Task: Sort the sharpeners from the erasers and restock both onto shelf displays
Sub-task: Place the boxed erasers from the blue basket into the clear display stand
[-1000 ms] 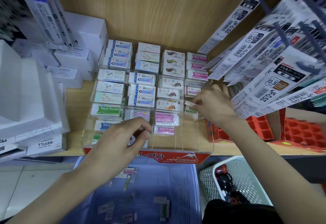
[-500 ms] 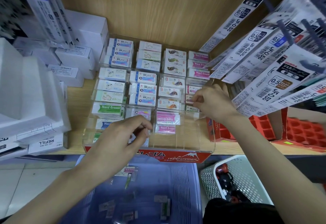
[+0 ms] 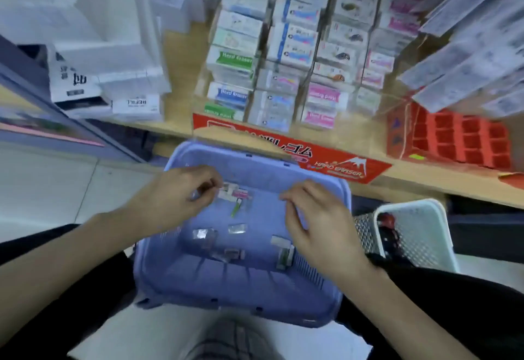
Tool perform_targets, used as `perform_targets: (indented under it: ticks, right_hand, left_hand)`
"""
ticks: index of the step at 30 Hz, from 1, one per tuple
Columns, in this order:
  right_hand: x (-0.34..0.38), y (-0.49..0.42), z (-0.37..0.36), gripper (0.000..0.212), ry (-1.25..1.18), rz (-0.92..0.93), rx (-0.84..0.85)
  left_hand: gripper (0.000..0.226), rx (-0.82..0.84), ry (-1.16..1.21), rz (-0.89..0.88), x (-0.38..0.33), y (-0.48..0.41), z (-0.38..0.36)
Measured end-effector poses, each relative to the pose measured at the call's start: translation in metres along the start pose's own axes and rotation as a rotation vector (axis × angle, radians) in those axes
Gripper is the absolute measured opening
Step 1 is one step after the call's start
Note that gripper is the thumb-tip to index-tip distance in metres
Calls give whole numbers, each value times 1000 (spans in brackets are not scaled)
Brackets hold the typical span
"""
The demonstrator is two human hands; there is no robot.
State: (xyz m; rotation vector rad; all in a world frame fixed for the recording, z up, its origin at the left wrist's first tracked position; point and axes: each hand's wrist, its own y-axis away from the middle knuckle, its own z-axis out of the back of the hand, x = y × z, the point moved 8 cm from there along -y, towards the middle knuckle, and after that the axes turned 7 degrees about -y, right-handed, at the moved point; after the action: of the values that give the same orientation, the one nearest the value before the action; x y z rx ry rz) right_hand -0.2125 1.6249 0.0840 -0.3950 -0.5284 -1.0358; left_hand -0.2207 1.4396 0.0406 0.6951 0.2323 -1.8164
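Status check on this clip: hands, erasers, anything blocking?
Left hand pinching at a small packet in the blue basket. Right hand open above it, empty. Eraser display stocked, front slots part empty. Nothing blocking.

a stationery shop, shown by a wooden shelf (image 3: 178, 48) carrying a clear display tray (image 3: 295, 138) of boxed erasers (image 3: 234, 60) in rows, a red "hard eraser" label (image 3: 340, 161), hanging refill packs (image 3: 467, 56) and white stock boxes (image 3: 136, 104).

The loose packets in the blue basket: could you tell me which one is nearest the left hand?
The pink-labelled packet at the basket's far end, right at the left hand's fingertips; the others lie nearer the person.
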Motion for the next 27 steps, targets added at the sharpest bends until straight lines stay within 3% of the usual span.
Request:
perform_targets:
  ticks: [2, 4, 8, 11, 17, 20, 23, 27]
  right_hand:
    - [-51, 16, -88, 25, -103, -273, 405]
    - [-97, 39, -163, 35, -195, -480, 723]
    - [-133, 40, -252, 61, -44, -328, 837]
    - [-133, 18, -293, 73, 133, -145, 744]
    - [-167, -37, -331, 96, 171, -313, 603]
    - [-168, -43, -334, 86, 102, -358, 447]
    - [-173, -33, -331, 69, -26, -515, 277]
    - [-174, -31, -331, 52, -99, -490, 231]
  left_hand:
    - [26, -37, -140, 62, 34, 17, -23]
    - [45, -101, -264, 177, 73, 29, -42]
    - [71, -239, -7, 394, 110, 46, -66]
    - [73, -262, 73, 409, 115, 43, -71]
    - [69, -305, 51, 419, 117, 42, -67]
    - [69, -314, 66, 440, 123, 45, -67]
    - [70, -313, 61, 457, 125, 47, -68]
    - [70, -309, 36, 433, 123, 45, -67]
